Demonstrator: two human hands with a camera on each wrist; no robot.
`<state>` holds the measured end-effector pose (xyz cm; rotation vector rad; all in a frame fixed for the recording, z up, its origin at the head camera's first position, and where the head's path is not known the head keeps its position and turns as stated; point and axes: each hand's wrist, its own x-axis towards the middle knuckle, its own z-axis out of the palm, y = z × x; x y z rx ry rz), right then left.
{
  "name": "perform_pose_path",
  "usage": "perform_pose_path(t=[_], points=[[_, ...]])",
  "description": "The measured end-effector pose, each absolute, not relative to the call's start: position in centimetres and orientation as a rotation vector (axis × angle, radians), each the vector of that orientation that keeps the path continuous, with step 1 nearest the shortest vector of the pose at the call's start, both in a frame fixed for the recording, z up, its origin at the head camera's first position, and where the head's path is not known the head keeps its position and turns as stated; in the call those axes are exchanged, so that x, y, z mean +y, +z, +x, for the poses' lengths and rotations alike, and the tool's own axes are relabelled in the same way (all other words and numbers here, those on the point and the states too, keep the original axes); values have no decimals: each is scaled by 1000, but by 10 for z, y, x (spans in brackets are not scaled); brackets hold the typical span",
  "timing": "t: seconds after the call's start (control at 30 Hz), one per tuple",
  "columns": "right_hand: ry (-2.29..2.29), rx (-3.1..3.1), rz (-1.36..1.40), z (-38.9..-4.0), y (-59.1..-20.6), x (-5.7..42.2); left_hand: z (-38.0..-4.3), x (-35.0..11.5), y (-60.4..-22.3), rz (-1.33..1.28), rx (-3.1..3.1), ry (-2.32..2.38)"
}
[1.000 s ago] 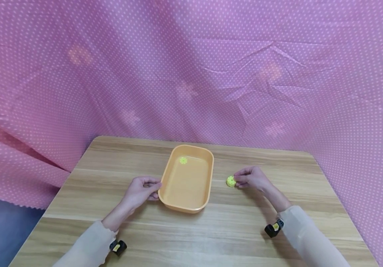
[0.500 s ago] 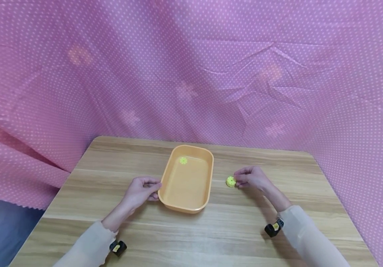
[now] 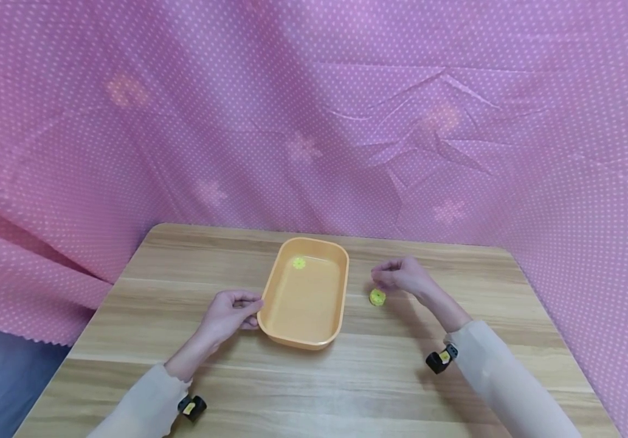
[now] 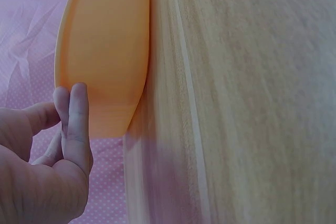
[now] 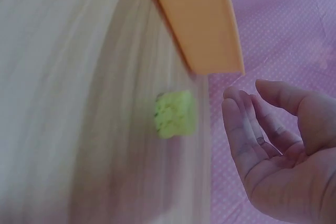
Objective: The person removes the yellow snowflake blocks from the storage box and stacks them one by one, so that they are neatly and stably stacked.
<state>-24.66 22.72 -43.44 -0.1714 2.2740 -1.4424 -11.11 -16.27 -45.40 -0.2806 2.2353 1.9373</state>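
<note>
An orange rectangular tray (image 3: pixel 304 301) stands on the wooden table, with a small yellow flower-like disc (image 3: pixel 299 263) in its far left corner. My left hand (image 3: pixel 230 315) pinches the tray's near left rim between thumb and fingers. To the right of the tray sits a thick yellow-green round piece (image 3: pixel 377 297) with a patterned top; its bumpy side (image 5: pixel 176 114) is blurred in the right wrist view. Just above and behind this piece is my right hand (image 3: pixel 403 277). Thumb and fingers stand apart in the right wrist view, nothing visible between them.
The wooden table (image 3: pixel 346 389) has rounded far corners. Pink dotted cloth (image 3: pixel 303 121) hangs behind it and along both sides. A small black camera sits on each wrist, the left one (image 3: pixel 192 407) close to the tabletop.
My right hand has let go of the yellow-green piece and moved up and slightly left. That piece stays on the table. The left hand keeps its hold on the tray.
</note>
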Motion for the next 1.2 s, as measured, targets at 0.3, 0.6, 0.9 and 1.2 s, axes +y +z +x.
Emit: perform_pose_path(t=[0.3,0.6,0.9,1.2], points=[[-1452,2260,-254,-252,-416,196,-111,-165,-455,-270,2220,1943],[-1480,2236,-319,-257,-403,164,-111,-166,-455,-262,2208,1954],[-1478,2235,-406,-263,-400,130,-112,-165,-455,-265,2204,1960],[-1471,2234,-438,-273,-416,100,-113,-165,-456,-259,2213,1952]])
